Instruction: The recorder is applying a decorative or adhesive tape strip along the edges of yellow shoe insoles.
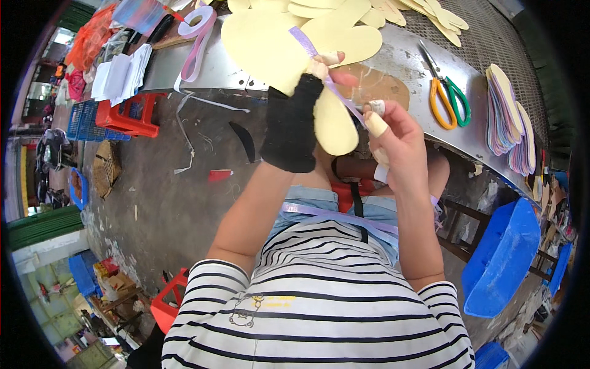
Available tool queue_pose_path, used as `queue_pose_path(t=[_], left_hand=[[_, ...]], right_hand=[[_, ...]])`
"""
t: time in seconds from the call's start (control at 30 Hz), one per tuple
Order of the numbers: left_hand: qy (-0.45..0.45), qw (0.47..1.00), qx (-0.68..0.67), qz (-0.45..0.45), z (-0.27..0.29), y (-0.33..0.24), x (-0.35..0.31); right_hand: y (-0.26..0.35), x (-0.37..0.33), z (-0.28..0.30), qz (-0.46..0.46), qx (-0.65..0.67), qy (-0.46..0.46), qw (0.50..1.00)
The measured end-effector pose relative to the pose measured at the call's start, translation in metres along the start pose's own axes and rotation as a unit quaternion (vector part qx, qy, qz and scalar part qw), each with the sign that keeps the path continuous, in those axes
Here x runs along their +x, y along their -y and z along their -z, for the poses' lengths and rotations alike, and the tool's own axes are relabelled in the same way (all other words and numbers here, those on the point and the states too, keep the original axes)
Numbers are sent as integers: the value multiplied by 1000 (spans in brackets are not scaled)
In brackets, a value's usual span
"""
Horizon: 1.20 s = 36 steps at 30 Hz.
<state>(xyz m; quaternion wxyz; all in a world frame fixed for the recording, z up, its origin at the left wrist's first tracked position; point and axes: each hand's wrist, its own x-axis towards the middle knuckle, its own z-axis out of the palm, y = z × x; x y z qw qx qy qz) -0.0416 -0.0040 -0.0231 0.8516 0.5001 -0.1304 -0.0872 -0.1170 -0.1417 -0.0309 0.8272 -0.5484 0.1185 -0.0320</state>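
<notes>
My left hand [307,92], in a black fingerless glove, is closed on a pale yellow insole [336,127] at the table's near edge. A shiny purple ribbon [301,40] runs through that hand and along the insole toward my right hand [398,132]. The thumb and fingers of my right hand, several wrapped in pale tape, pinch the ribbon beside the insole's edge. My left fingers cover part of the insole. More pale yellow insoles [258,40] lie on the metal table just beyond my hands.
Scissors [441,101] with orange and green handles lie on the table at right, near stacked insoles [504,114]. A ribbon roll [195,21] and white papers [123,71] are at left. A red stool [129,117] and a blue bin [501,258] stand lower.
</notes>
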Motion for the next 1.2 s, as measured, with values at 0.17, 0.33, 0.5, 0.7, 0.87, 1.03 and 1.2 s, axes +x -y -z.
queue_pose_path(t=[0.17,0.33,0.5,0.7,0.87,1.03,1.2], left_hand=[[-56,997,14,-47,-7,-1,-3],[-56,998,-7,-40,-11,4,-3],[-13,998,58,31,-17,6,-3],[-73,997,11,23,-24,15,-13],[-64,996,49,-42,-16,4,-4],[-103,977,145,-116,53,-9,20],[241,677,598,-355,37,-58,3]], right_hand=[[-8,-7,-4,5,71,34,997],[-2,-12,-1,35,-84,67,994],[-6,0,16,29,-80,162,983],[-9,12,-3,195,-313,64,927],[-16,2,-3,98,-188,75,974],[16,15,46,65,-321,170,929],[39,11,13,187,-546,289,764]])
